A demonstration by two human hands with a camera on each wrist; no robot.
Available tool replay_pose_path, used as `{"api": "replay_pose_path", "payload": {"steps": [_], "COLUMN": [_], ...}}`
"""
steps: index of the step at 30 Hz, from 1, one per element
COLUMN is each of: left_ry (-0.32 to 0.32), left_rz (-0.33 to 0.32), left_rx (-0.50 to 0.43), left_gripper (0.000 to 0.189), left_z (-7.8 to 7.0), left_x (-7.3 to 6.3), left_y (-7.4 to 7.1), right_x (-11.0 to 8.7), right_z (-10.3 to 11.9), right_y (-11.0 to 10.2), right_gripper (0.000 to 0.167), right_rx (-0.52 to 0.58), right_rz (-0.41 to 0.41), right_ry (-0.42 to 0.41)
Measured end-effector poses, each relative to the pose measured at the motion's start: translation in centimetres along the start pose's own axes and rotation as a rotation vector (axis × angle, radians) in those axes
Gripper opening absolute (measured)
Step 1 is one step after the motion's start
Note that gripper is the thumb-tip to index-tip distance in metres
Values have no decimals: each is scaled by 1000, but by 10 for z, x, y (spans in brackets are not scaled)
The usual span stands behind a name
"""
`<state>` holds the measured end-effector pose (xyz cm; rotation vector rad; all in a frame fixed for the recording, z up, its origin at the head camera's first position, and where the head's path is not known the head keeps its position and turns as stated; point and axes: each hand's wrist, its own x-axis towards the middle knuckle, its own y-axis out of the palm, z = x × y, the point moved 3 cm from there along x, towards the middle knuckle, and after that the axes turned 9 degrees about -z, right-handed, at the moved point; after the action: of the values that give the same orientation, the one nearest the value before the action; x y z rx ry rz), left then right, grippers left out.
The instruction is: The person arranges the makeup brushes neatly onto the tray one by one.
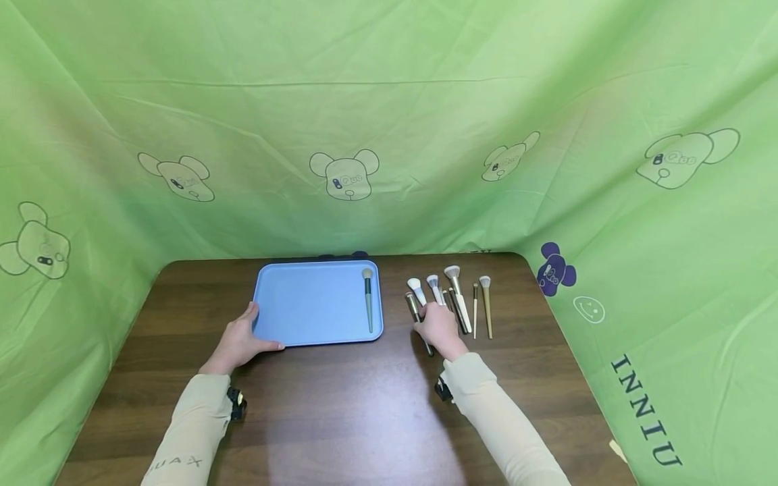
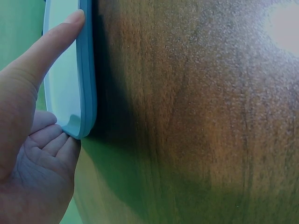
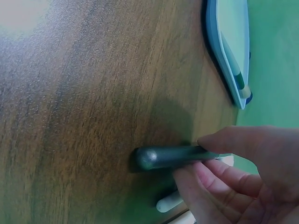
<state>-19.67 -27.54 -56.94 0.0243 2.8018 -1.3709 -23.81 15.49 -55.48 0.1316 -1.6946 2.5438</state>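
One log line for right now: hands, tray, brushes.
left hand: holds tray corner | right hand: pinches dark brush | one brush: in tray | other brushes: on table

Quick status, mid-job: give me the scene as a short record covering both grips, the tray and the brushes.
Left grip: holds the near left corner of the blue tray, thumb at the near rim
Right grip: pinches a dark-handled brush; whether lifted is unclear
Tray contents: one green-handled brush, near the right edge, bristles toward the far side
Loose brushes: on the brown table, right of the tray; some partly covered, exact count unclear
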Motion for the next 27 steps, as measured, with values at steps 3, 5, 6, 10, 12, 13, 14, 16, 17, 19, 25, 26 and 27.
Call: {"api": "replay_pose_path", "payload": {"steps": [3,5,6,10,12,13,14,16,17,19,25,26,27], "left_ry": [-1,0,0,-2,-1,0,2,7,9,11,11,10,10], "left_rz": [1,1,1,1,0,-2,-4,-8,-10,-10,-9,-8,-9], "left_rx": [2,4,5,11,13,13,12,10,10,12,19,16,15], "left_gripper": [125,126,126,126,126,126,125,124,123,123,123,123,123], "left_z": [0,1,2,3,2,1,0,-2,-3,-5,-6,-6,-5], "left_x": [0,0,1,0,0,-1,-1,-2,-2,-3,-3,-3,-2], "left_y": [0,0,1,1,1,1,0,-1,-1,-2,-3,-3,-3], "right_x": [0,1,1,2,3,3,3,4,4,4,5,5,5], "right_z": [1,2,3,6,8,8,9,9,9,10,11,11,11], "right_y": [-2,-4,-4,-7,-9,-9,-10,-11,-12,-13,-13,-14,-14], "right_gripper": [15,14,14,15,15,16,17,20,22,26,35,36,36], "right_rx": [2,7,13,54,72,78,85,95,101,120,186,196,208], "right_rz": [-1,1,2,-3,-8,-10,-11,-11,-11,-7,10,12,13], "right_ry": [-3,6,10,36,51,58,64,72,76,80,93,95,95]}}
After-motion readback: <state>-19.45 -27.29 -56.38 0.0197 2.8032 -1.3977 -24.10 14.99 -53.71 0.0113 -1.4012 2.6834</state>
